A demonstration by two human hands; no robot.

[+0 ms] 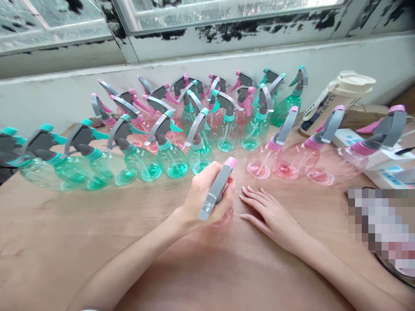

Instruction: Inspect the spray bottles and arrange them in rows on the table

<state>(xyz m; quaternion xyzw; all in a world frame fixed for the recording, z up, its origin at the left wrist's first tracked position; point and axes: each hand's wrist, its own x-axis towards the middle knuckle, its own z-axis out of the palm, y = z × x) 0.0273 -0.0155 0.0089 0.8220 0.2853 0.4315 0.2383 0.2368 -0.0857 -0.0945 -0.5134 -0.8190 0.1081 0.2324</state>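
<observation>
My left hand (pixel 202 194) is wrapped round the neck of a pink spray bottle (pixel 216 190) with a grey trigger head and pink nozzle. Its pink body shows only in part below my fingers. My right hand (pixel 270 216) lies with fingers stretched out on the wooden table (pixel 181 268), just right of that bottle and not touching it. Beyond my right hand stand three pink spray bottles (pixel 293 162). A front row of green spray bottles (pixel 177 162) runs off to the left of my left hand.
More green and pink spray bottles (pixel 228 134) stand behind, towards the wall (pixel 324 60) below the window. At the right are a cream tumbler (pixel 337 101), white power strips (pixel 372 151) with cables, and a blurred-out object (pixel 385 229).
</observation>
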